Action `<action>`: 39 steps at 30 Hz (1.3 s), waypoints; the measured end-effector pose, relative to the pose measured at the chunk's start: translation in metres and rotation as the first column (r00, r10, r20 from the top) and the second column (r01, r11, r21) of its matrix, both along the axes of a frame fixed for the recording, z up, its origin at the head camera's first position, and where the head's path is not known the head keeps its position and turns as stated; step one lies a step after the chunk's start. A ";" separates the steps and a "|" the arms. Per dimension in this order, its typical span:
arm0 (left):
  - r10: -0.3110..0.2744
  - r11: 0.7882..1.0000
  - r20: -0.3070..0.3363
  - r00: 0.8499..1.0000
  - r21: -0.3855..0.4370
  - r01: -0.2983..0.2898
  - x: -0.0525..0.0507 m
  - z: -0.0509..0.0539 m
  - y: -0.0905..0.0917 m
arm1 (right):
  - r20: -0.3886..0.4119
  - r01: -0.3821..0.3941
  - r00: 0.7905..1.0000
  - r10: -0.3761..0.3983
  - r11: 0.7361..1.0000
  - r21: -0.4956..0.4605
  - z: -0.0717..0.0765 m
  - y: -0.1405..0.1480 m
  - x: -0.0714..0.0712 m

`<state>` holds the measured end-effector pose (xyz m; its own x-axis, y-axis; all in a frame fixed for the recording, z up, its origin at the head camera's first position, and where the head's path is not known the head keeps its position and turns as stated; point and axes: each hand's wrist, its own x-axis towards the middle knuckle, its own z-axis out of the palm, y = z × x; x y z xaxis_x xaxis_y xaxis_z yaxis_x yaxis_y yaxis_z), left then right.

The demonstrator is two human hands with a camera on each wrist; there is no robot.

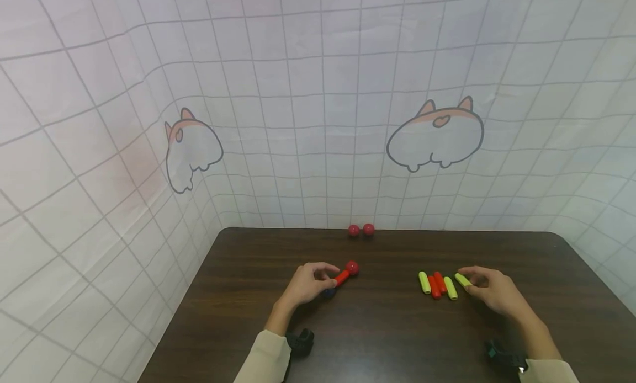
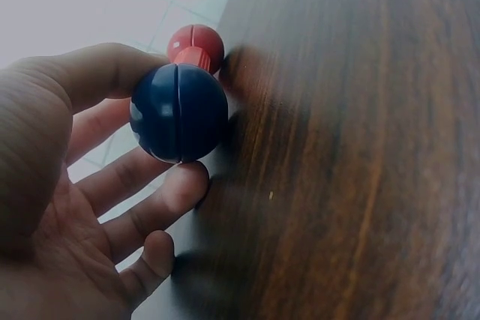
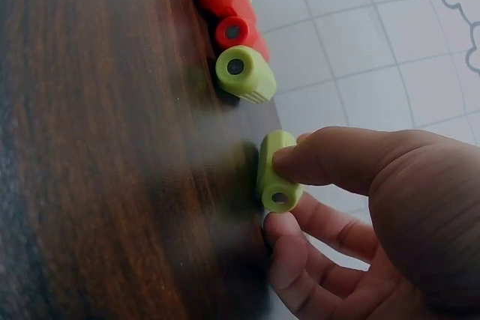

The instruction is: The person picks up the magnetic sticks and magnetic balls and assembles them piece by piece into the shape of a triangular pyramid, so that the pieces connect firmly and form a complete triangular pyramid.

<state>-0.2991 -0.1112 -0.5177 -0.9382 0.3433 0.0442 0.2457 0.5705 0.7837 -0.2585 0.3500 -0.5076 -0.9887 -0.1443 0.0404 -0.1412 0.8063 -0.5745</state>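
Note:
My left hand (image 1: 309,282) pinches a red magnetic stick (image 1: 341,277) between thumb and fingers, low over the table. One end of that stick meets a red ball (image 1: 351,267); at its near end is a dark blue ball (image 2: 180,114), which hides much of the stick in the left wrist view. On the right, my right hand (image 1: 494,289) holds a yellow-green magnetic stick (image 3: 277,170) between thumb and fingers, a round metal spot showing in its end. Just left of it lie two yellow-green sticks (image 1: 450,288) and two red sticks (image 1: 434,287), side by side.
Two more red balls (image 1: 368,229) sit at the far edge of the dark wooden table (image 1: 377,339). Behind the table hangs a white gridded cloth (image 1: 308,123) with cartoon animal prints. Each wrist wears a black strap (image 1: 300,342).

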 end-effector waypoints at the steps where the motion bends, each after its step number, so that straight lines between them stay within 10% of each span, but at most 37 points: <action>1: -0.002 1.000 0.001 1.000 0.000 0.002 0.000 0.000 0.000 | -0.004 0.002 1.000 -0.002 1.000 -0.003 0.000 0.000 0.000; 12: 0.001 1.000 0.009 1.000 -0.018 0.000 -0.001 -0.001 0.003 | -0.032 0.035 0.999 -0.040 0.988 -0.152 0.008 -0.004 0.004; 27: 0.022 0.998 0.005 1.000 -0.052 -0.022 -0.001 0.003 0.014 | -0.104 -0.126 0.990 0.096 0.936 -0.328 0.029 -0.063 0.005; 39: 0.007 0.999 -0.014 1.000 -0.037 -0.007 -0.002 0.003 0.017 | -0.073 -0.200 0.980 0.187 0.919 -0.339 0.016 -0.121 -0.007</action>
